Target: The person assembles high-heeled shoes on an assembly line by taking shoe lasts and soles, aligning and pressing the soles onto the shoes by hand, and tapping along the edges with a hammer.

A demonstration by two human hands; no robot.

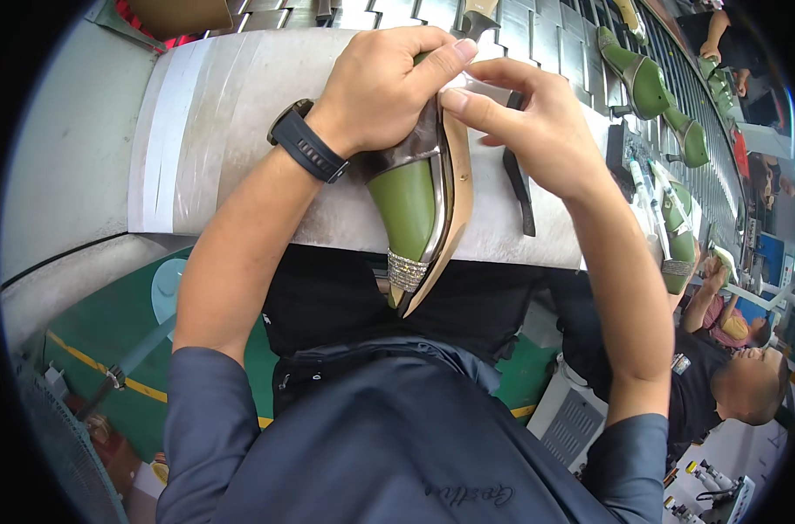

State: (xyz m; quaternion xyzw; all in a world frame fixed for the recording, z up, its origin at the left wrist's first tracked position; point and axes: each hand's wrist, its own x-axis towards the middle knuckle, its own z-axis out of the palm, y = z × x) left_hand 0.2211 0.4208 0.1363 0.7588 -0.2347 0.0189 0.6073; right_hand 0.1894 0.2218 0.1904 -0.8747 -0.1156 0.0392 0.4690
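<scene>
A shoe on a green last (404, 203) is held sole to the right, its toe hanging past the front edge of the padded bench. It has a metallic upper, a tan sole (457, 196) and a rhinestone band (408, 272) near the toe. My left hand (380, 92), wearing a black watch, wraps round the heel end with fingers closed. My right hand (541, 122) pinches with thumb and index finger at the sole's heel end. A pale, shiny piece shows between those fingers; what it is I cannot make out.
A dark curved tool (521, 196) lies right of the shoe. Syringes (649, 205) stand in a dark holder farther right. Beyond the bench runs a metal slatted conveyor (546, 44) carrying more green-lasted shoes (637, 80). A co-worker (720, 393) is at the right.
</scene>
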